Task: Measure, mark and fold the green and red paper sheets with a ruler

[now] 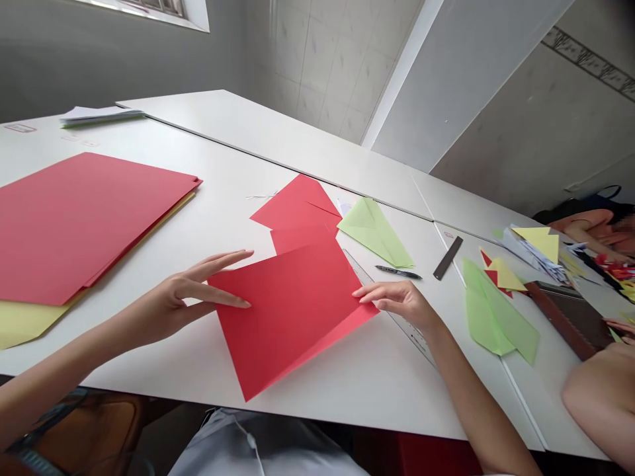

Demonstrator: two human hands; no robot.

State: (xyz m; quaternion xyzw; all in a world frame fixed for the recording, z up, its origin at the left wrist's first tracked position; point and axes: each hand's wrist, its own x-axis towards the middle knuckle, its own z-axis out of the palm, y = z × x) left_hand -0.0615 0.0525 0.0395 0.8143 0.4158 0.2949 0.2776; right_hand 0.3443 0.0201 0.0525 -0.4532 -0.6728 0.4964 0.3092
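Observation:
A sheet of red paper point(292, 311), folded over so that two layers show along its lower right edge, is between my two hands above the white table. My left hand point(191, 291) holds its left edge, with one finger lying over the top face and other fingers spread at the edge. At the right edge, my right hand point(394, 301) pinches the paper between thumb and fingers. More red paper pieces point(300, 205) lie just behind, partly covered by the held sheet. A clear ruler point(409, 330) lies partly beneath the right hand and the sheet.
A stack of large red sheets point(89, 225) over yellow ones is on the left. Green folded paper point(374, 231), a pen point(398, 272) and a dark ruler point(448, 258) lie to the right. Beyond are green paper point(496, 314), a brown box point(570, 317) and other people's arms.

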